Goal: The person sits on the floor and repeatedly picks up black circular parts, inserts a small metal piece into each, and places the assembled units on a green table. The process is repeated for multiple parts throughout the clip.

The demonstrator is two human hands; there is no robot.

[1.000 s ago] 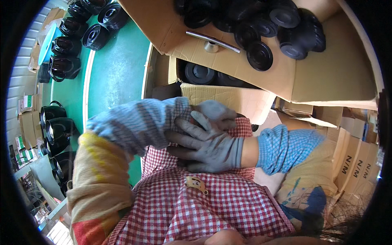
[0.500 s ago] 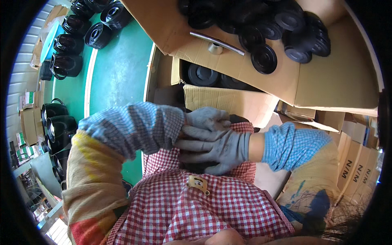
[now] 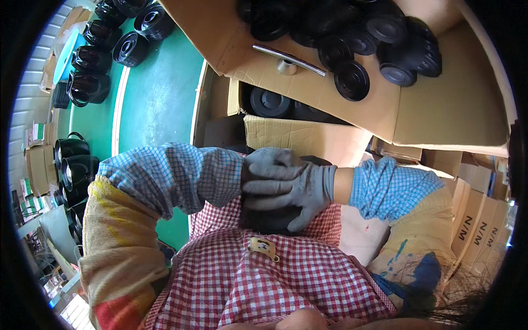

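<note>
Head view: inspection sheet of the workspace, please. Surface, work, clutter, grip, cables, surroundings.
Surface: green tabletop with white lines, at left; glossy black handled pots stand along its far side.
Work: dark, partly hidden object under the hands, in front of the red-and-white checked apron; exact kind unclear.
Clutter: black round discs heaped in an open brown cardboard box; silver metal rod with flared base beside them.
Grip: grey-gloved left hand partly covered by grey-gloved right hand; right thumb spread from its fingers; firmness of hold unclear.
Cables: nothing seen.
Surroundings: brown cartons at right; light-blue round basin at upper left.
</note>
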